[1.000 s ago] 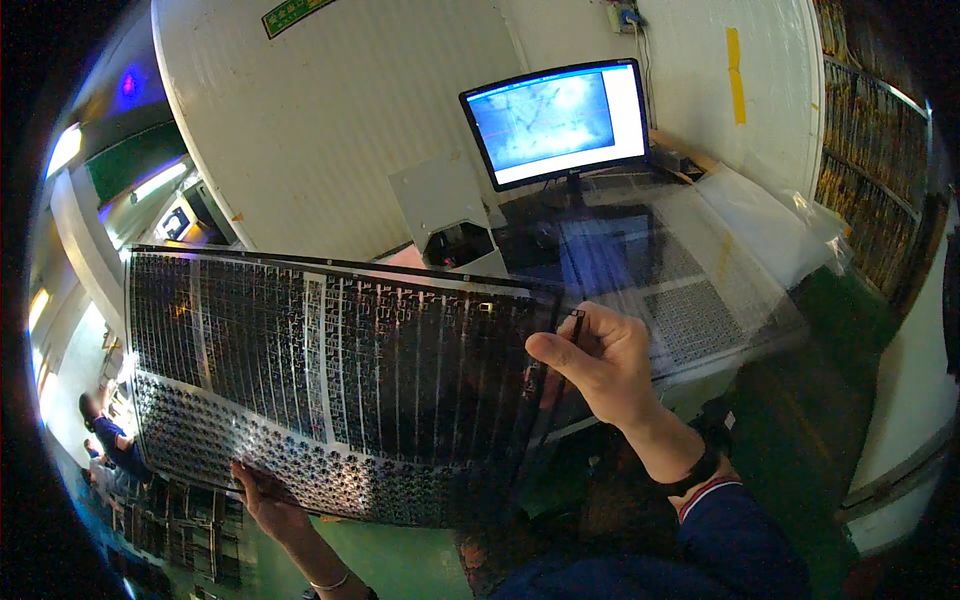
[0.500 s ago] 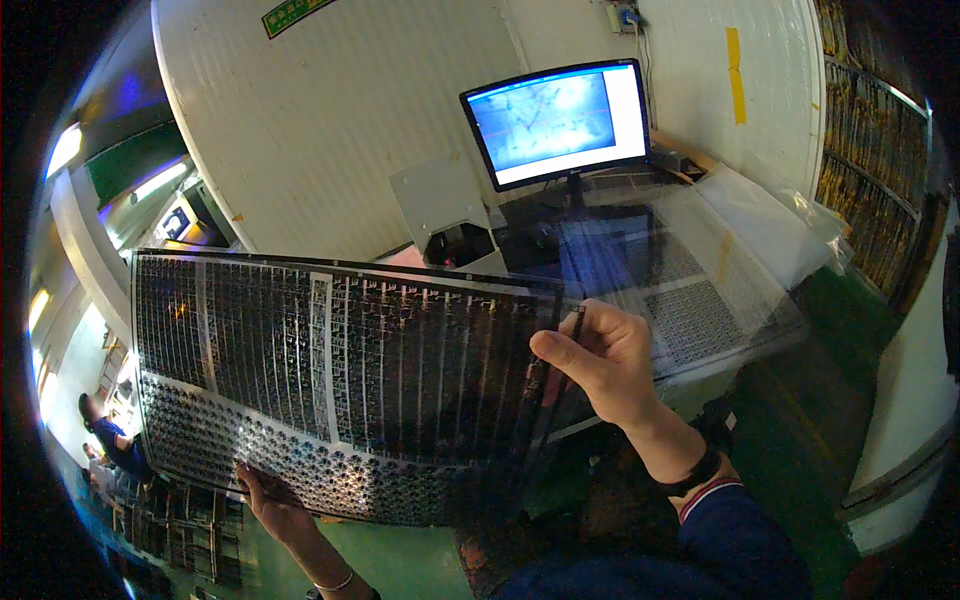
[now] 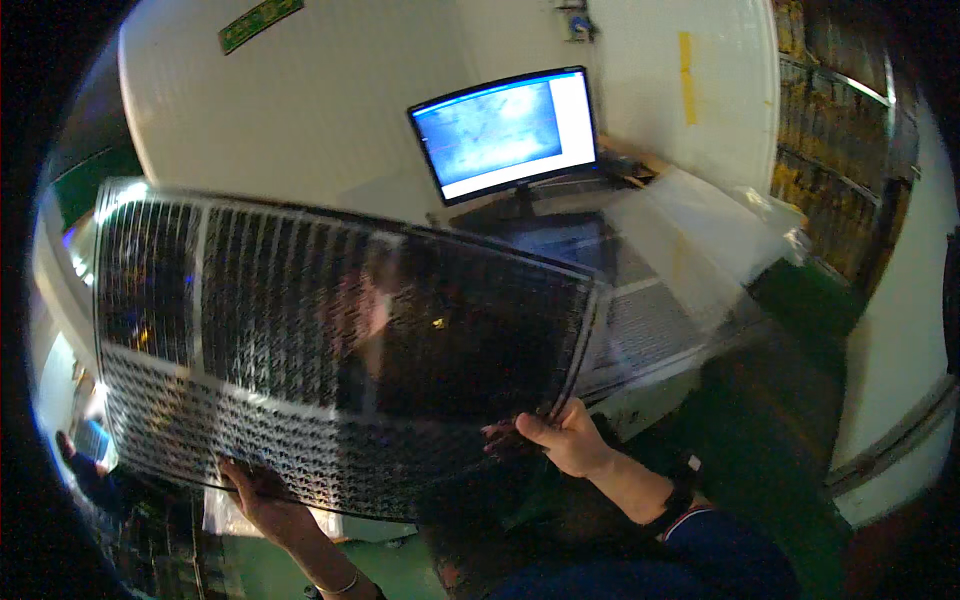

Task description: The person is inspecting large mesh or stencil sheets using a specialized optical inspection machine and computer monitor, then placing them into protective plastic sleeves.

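Observation:
A large, dark, glossy film sheet (image 3: 270, 290) with rows of fine printed patterns is held up tilted before me. Pale strips divide it into panels, and reflections lie across its middle. At the lower edge, left of centre, my left hand (image 3: 268, 500) grips the sheet, its fingertips partly seen through or against it. My right hand (image 3: 575, 440) pinches the lower right corner area, thumb on the near face. Whether there is one sheet or a stack of several I cannot tell.
Behind the film, a lit monitor (image 3: 505, 135) stands on a desk bearing a patterned transparent sheet (image 3: 650, 310) and white sheets (image 3: 715, 215). Shelves (image 3: 835, 150) packed with yellowish upright items are at right. Another person (image 3: 90, 470) is at the far left. The floor (image 3: 745, 430) is green.
My right hand has moved down the film's right edge from near its top corner. The film is turned more face-on, its upper left corner higher. The background has shifted left.

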`<action>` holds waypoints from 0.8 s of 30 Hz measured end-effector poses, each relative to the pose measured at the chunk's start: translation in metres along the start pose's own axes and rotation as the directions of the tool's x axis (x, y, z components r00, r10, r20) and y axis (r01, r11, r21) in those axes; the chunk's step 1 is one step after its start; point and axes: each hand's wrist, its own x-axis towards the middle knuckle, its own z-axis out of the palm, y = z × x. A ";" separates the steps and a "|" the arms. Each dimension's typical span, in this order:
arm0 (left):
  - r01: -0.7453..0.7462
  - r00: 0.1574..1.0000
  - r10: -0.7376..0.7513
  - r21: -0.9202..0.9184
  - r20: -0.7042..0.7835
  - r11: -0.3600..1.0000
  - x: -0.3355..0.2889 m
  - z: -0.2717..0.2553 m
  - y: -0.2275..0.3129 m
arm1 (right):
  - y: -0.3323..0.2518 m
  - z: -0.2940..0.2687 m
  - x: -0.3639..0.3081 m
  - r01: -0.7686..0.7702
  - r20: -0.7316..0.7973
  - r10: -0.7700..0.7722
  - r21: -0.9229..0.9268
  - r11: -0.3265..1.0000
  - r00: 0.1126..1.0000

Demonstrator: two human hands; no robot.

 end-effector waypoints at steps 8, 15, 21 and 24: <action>-0.008 0.480 -0.147 0.171 0.865 0.985 -0.083 0.098 -0.018 | -0.011 -0.071 -0.037 0.301 -0.684 0.038 0.370 0.879 0.729; 0.104 0.083 -0.606 0.598 0.791 0.795 -0.099 0.047 -0.027 | -0.035 -0.120 -0.051 0.372 -0.861 -0.018 0.201 0.906 0.508; 0.145 0.207 -0.671 0.655 0.712 0.741 -0.096 -0.012 -0.030 | -0.036 -0.149 -0.037 0.271 -0.901 0.028 0.159 0.949 0.432; 0.313 0.352 -0.763 0.700 0.542 0.641 -0.096 -0.038 -0.027 | -0.032 -0.174 -0.035 0.270 -0.866 0.093 0.253 0.929 0.491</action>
